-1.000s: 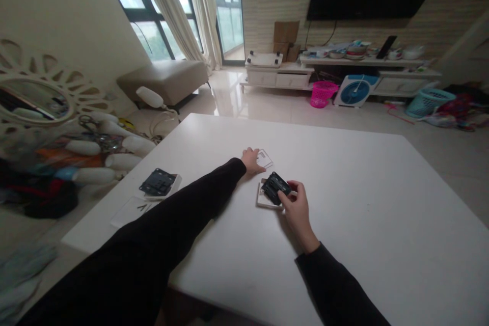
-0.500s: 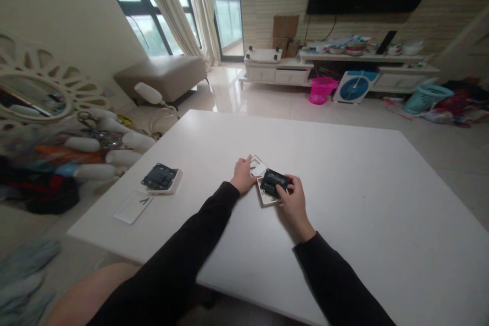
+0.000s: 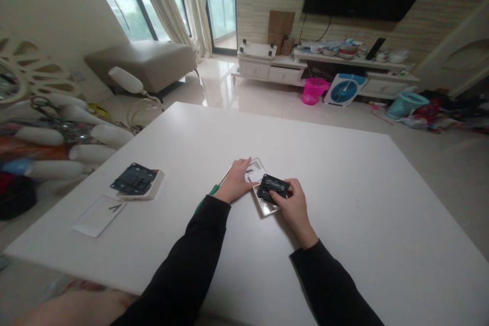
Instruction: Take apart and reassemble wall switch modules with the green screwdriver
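Observation:
My right hand (image 3: 294, 206) pinches a black plastic mounting plate (image 3: 273, 188), thumb on its face, fingers at its right edge. Below it is a shallow white square box (image 3: 267, 210), partly covered by the plate. Thumb and fingers of my left hand (image 3: 237, 182) close on a thin whitish cover (image 3: 255, 168) with small dark pieces on it, touching the table beside the box. A green-handled screwdriver (image 3: 214, 190) lies by my left wrist, partly hidden under the hand.
On the table's left stands another white box (image 3: 153, 188) with a black plate (image 3: 133, 179) on it. In front of it lies a second thin cover (image 3: 93, 216) holding small dark pieces. Beyond the white table (image 3: 324, 158) are a pink basket (image 3: 314, 91) and a blue fan (image 3: 344, 89).
My left hand has drawn the thin cover nearer to me and turned it, up against the white box. The screwdriver has come into view. My right hand keeps its hold; the view has shifted right.

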Motion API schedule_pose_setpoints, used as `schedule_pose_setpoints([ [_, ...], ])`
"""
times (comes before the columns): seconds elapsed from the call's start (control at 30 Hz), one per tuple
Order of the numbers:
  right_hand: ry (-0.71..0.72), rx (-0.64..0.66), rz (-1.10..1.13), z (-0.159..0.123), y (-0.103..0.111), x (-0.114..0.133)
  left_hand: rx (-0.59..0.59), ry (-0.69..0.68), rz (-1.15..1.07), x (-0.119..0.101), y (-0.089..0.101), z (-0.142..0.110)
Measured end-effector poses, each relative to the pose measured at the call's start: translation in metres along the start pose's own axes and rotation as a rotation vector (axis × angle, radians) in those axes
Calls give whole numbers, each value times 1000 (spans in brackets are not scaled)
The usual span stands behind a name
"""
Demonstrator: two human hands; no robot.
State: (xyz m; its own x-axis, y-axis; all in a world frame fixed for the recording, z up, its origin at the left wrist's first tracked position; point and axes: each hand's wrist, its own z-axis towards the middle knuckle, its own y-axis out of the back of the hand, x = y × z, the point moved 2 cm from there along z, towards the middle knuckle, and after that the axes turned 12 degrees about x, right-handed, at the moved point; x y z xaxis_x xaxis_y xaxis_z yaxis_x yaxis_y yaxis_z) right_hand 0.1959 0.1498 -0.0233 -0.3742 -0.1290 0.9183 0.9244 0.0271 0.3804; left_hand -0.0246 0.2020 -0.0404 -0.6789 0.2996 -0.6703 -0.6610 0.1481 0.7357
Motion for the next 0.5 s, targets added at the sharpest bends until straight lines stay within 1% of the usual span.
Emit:
schedule_pose_setpoints([
  [0.1, -4, -10, 40, 1, 2, 0, 3, -13, 15, -4, 1, 0],
  [0.2, -56, -22, 115, 2, 3, 0, 25, 13, 43, -6, 0, 0],
  [0.27, -74, -51, 175, 1, 5, 0, 18, 18, 44, -6, -2, 0],
  [0.37, -49, -142, 315, -1, 8, 3, -67, 11, -19, -9, 0, 0],
  [0.5, -35, -341, 516, 0, 16, 4, -211, -9, -109, -21, 9, -1],
])
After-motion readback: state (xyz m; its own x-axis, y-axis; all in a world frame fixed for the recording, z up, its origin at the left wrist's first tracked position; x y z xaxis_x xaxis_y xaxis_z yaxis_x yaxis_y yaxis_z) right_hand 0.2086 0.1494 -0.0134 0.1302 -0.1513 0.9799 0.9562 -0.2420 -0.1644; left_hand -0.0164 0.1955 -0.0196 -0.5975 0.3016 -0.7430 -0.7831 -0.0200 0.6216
